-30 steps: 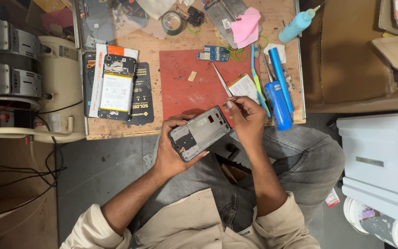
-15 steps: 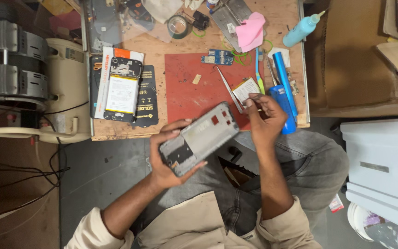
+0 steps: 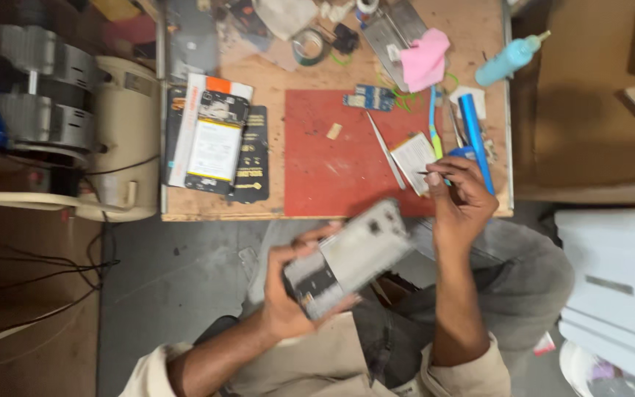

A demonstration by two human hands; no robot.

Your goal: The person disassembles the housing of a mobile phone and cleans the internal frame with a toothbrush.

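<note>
Head view: left hand [image 3: 288,294] gripped the opened phone [image 3: 350,257]; right hand [image 3: 461,198] pinched a thin tool [image 3: 431,173] at the table's [image 3: 273,209] front edge, looked mid-repair.

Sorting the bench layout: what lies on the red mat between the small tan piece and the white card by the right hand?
In the head view, thin metal tweezers lie slantwise between the tan piece and the white card on the red mat.

The opened phone [image 3: 348,259] in my left hand [image 3: 292,294] is motion-blurred, its inner parts unreadable. My right hand [image 3: 463,197] hides whatever its fingertips pinch at the tabletop's [image 3: 259,209] near edge.
</note>
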